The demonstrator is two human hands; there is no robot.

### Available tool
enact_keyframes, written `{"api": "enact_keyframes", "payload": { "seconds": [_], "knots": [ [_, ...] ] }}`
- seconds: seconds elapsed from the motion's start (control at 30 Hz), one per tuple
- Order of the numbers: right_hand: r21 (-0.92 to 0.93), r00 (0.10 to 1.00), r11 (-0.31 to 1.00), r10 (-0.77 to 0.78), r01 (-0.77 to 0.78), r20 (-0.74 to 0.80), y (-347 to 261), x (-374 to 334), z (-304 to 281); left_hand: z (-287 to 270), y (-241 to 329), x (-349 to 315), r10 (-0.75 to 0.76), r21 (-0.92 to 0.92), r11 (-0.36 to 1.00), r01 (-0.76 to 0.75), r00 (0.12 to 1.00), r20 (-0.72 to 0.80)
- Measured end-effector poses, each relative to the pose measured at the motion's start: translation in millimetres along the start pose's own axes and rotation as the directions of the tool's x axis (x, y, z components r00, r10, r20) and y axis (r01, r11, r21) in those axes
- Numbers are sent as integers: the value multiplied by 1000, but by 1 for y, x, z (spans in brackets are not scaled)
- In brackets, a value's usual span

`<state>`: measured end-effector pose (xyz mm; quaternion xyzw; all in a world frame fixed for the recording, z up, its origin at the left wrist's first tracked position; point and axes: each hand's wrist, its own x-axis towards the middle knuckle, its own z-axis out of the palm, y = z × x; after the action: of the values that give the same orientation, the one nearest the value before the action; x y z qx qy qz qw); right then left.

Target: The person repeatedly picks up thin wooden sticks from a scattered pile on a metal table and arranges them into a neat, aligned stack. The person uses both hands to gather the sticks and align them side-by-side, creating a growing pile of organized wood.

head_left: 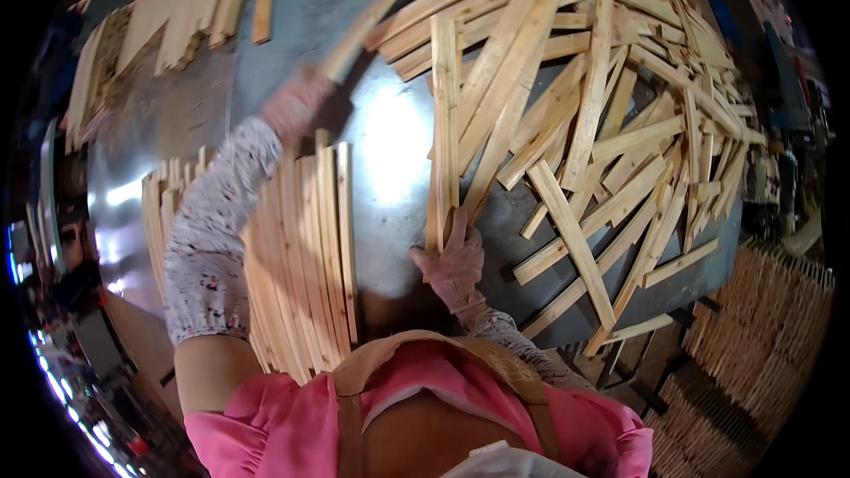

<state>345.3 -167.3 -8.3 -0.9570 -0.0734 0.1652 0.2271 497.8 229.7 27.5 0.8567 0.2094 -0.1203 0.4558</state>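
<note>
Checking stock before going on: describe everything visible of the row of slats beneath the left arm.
The row is long, narrow slats, pale to reddish tan, apparently bare wood, lying side by side on the metal table, running away from the person, far ends uneven. The left sleeve crosses above, hiding part; contact is unclear. The pink shirt hides some near ends.

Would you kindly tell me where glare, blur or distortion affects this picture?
Head view: bright white glare on the metal table; head view: the left hand is motion-blurred, while the right hand looks clearer; head view: fisheye distortion bends outer edges toward a black rim.
</note>
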Motion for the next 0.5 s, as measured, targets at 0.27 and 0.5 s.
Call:
{"api": "enact_keyframes", "payload": {
  "seconds": [0.27, 0.5],
  "knots": [
    [349, 994, 935, -93, 68, 58, 33, -17, -12, 188, -9, -267, -334, -945, 208, 252, 926, 174],
    [376, 740, 922, -317, 94, 594, 6, -121, 6, 265, -63, -413, 87, 151, 988, -35, 932, -352]
  ]
}}
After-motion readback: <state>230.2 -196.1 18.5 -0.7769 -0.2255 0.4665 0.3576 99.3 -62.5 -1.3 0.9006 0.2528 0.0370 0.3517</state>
